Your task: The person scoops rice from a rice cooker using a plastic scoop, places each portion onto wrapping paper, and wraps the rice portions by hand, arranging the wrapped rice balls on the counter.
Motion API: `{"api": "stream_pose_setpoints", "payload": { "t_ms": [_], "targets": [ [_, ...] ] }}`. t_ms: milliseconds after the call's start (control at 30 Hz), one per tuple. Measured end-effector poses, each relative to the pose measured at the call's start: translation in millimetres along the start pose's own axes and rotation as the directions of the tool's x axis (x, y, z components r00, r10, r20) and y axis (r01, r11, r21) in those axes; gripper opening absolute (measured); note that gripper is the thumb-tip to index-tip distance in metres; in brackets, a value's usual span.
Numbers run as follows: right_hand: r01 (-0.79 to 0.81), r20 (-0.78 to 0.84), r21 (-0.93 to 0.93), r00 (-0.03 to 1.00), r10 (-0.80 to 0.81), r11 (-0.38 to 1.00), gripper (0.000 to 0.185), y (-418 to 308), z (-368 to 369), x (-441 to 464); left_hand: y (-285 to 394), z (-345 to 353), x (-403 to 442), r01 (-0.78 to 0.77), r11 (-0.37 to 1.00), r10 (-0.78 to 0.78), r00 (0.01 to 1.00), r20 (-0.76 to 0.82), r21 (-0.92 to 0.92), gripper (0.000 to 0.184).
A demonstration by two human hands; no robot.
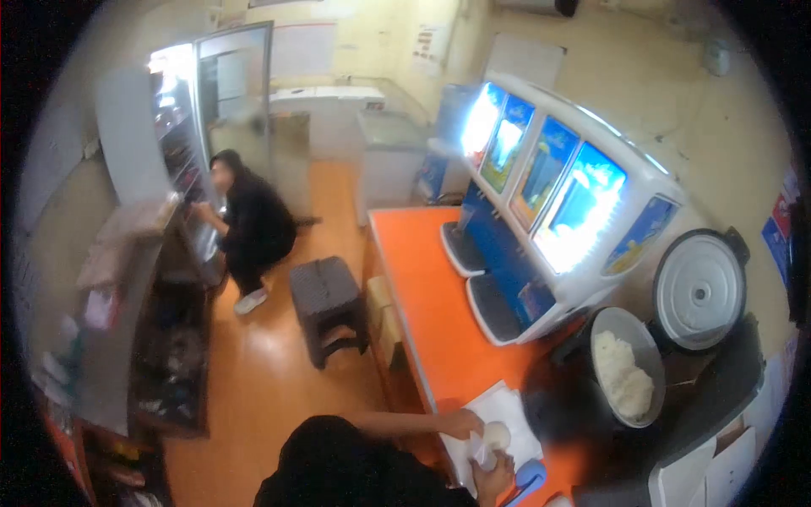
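My left hand is closed over the white sheet on the counter, its fingertips close to a round white piece. Whatever it grips is too small to make out. Nearer to me, my right hand curls around a translucent white cup-like piece that reaches toward the left hand. A blue-handled tool lies just right of my right hand. Beyond the sheet stands an uncovered rice cooker with white rice in its pot.
The orange counter carries a drink dispenser. The cooker's round lid stands raised behind the pot. A grey stool is on the floor, and another person squats by an opened fridge.
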State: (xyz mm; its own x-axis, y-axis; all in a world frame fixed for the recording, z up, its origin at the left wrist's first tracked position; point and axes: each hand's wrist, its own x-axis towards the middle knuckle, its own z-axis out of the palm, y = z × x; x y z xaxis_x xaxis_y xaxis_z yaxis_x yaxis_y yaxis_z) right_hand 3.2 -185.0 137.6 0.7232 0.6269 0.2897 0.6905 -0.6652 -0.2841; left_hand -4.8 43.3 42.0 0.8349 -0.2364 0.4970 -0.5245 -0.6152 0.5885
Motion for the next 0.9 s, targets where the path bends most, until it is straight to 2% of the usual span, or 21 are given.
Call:
{"api": "stream_pose_setpoints", "payload": {
  "t_ms": [67,167,267,367,467,567,633,700,800,900],
  "targets": [
    [-0.050,0.212,-0.065,0.975,0.063,0.997,0.048,16.0,1.9,-19.7,-8.4,-6.1,-3.0,-0.047,0.999,0.047,0.999,-0.020,-0.018,0.015],
    [-0.052,0.218,0.110,0.976,0.027,0.993,0.034,39.3,14.7,-42.6,-15.2,-18.8,-8.9,0.098,0.982,-0.068,0.982,0.179,-0.161,0.017],
    [-0.052,0.227,0.159,0.974,0.015,0.986,0.034,43.6,12.5,-45.8,-20.6,-22.6,-6.0,0.108,0.948,-0.054,0.982,0.183,-0.300,0.019],
    [-0.092,0.220,0.188,0.974,0.050,0.978,0.034,44.8,11.4,-41.6,-38.6,-7.7,-14.9,0.050,0.901,-0.020,0.997,0.074,-0.431,0.019],
    [-0.179,0.177,0.258,0.975,0.136,0.949,0.035,48.5,14.1,-38.9,-54.6,-3.6,-26.9,-0.119,0.924,0.174,0.977,0.123,-0.363,0.018],
    [-0.314,0.060,0.408,0.946,0.319,0.857,0.036,56.2,21.6,-27.7,-53.4,-8.6,-15.1,0.103,0.844,-0.093,0.995,0.045,-0.527,0.020],
    [-0.378,-0.025,0.549,0.884,0.467,0.745,0.037,59.6,31.5,-17.3,-84.8,12.4,-0.4,0.118,0.925,-0.135,0.991,-0.021,-0.361,0.031],
    [-0.389,-0.086,0.664,0.809,0.582,0.639,0.039,58.8,44.0,-6.4,-69.8,-6.5,18.7,0.219,0.798,-0.270,0.963,-0.007,-0.561,0.039],
    [-0.364,-0.155,0.756,0.709,0.689,0.544,0.041,59.9,69.0,4.2,-90.3,24.2,24.8,0.299,0.665,-0.471,0.879,-0.074,-0.684,0.040],
    [-0.395,-0.237,0.731,0.618,0.749,0.557,0.048,71.1,93.0,10.3,-71.4,33.9,26.8,0.456,0.652,-0.670,0.720,-0.179,-0.606,0.037]
  ]
}}
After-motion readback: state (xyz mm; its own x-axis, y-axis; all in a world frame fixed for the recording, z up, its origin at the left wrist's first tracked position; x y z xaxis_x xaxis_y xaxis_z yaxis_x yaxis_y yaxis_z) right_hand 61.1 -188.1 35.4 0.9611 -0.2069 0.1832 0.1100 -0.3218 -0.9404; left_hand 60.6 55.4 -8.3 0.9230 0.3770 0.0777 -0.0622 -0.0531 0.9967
